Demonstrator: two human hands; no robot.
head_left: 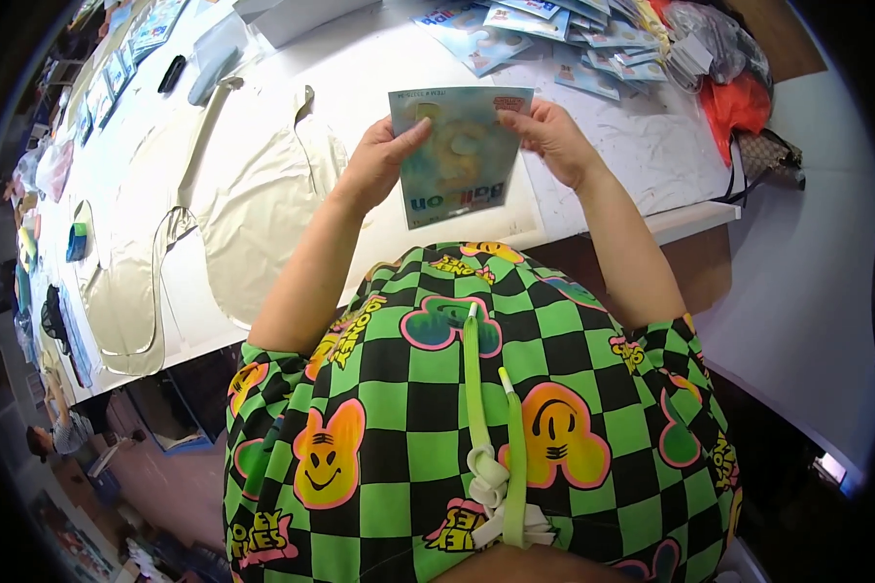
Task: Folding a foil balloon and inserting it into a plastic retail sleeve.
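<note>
Between my two hands is a flat light-blue printed packet, raised above the near edge of the white table. Its lettering faces me upside down, and a pale yellowish shape shows at its middle. My left hand pinches its left edge near the top, thumb on the front. My right hand pinches the upper right corner in the same way. The fingers behind the packet are partly hidden. Beyond my right hand lies a loose pile of similar blue packets.
Beige cloth pieces cover the table's left side. Farther back are a white box, a small black object and more blue packets. A red plastic bag and a patterned handbag sit right. Another person is far left.
</note>
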